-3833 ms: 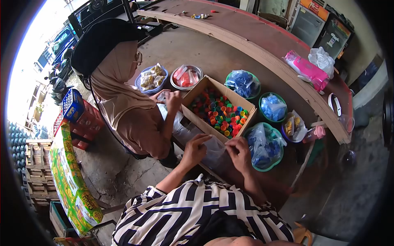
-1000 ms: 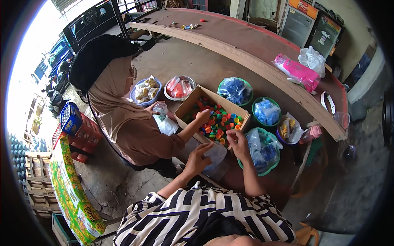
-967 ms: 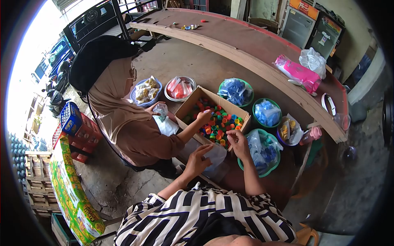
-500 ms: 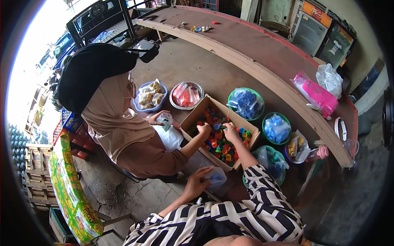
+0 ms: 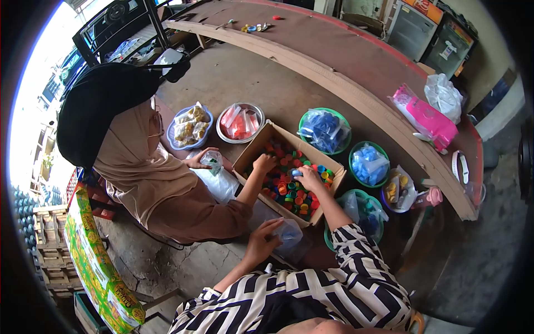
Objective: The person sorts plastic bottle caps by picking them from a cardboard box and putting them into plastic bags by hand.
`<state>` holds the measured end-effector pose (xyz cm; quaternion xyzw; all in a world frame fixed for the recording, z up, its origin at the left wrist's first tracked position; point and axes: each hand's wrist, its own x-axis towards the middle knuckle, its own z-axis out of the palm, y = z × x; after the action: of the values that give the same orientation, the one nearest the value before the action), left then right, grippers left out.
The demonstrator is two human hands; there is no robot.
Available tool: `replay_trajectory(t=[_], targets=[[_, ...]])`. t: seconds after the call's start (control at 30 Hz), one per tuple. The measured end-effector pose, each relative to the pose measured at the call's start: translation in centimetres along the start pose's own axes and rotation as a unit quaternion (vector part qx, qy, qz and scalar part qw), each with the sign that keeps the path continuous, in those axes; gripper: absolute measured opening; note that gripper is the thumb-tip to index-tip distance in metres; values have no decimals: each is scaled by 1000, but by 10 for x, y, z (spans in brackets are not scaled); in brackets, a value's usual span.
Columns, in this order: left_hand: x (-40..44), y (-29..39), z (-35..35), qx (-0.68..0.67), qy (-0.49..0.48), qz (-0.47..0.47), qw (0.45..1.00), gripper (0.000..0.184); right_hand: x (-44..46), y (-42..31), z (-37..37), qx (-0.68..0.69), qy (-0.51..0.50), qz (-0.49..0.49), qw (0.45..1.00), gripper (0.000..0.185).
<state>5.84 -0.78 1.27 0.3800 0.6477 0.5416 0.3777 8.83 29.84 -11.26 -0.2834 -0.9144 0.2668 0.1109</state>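
My left hand pinches the edge of a clear plastic bag, with something bluish inside. My right hand is over the cardboard box, its fingers closed on a light blue bottle cap. Loose bottle caps in red, green, yellow, orange and blue fill the box. A co-worker's hand reaches into the same box from the left. The co-worker's other hand holds a small clear bag with dark green contents.
Around the box stand basins of bagged caps: a green basin, another green basin, a teal basin, a metal bowl and a pale blue basin. Beyond runs a wooden beam. A pink package lies at right.
My right hand has drawn slightly back toward me, and a light blue cap now shows in its fingers. The whole view has shifted, moving the scene leftward.
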Motion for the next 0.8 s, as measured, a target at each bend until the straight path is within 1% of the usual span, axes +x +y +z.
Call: replay_trajectory(t=[0.07,0.13,0.17,0.23,0.33,0.37,0.43,0.47,0.53,0.57,0.6,0.67,0.7,0.8], targets=[[2,3,1,21,-3,2,1000,52,-23,-1,-18,120,-31,18,992,22],[7,3,2,15,-11,10,1000,52,-48,-6,-33,164,-13,-31,986,23],[8,5,4,12,-2,13,1000,51,-62,-12,-41,198,-8,-23,980,24],[10,8,7,10,5,21,1000,50,-97,-50,-73,264,10,-23,964,25],[12,7,12,22,3,22,1000,51,-144,-95,-101,359,11,-8,933,30],[11,6,15,18,-1,23,1000,51,-157,-105,-105,358,10,-9,934,30],[7,14,18,25,-15,22,999,50,-179,-118,-107,245,44,-104,963,40],[3,12,20,28,-15,22,999,50,-184,-120,-105,247,45,-105,962,40],[-1,12,22,35,-20,35,999,51,-189,-127,-105,257,30,-119,959,47],[-4,13,21,40,-20,37,998,51,-189,-129,-108,290,37,-100,951,44],[-6,17,19,63,-32,33,997,51,-185,-127,-107,292,40,-102,950,44],[-12,22,14,87,-42,29,995,52,-171,-111,-99,305,92,-100,943,39],[-16,24,12,87,-38,28,995,52,-158,-91,-82,344,100,-69,931,36],[-26,20,5,82,-26,27,996,51,-127,-56,-61,287,138,3,948,31]])
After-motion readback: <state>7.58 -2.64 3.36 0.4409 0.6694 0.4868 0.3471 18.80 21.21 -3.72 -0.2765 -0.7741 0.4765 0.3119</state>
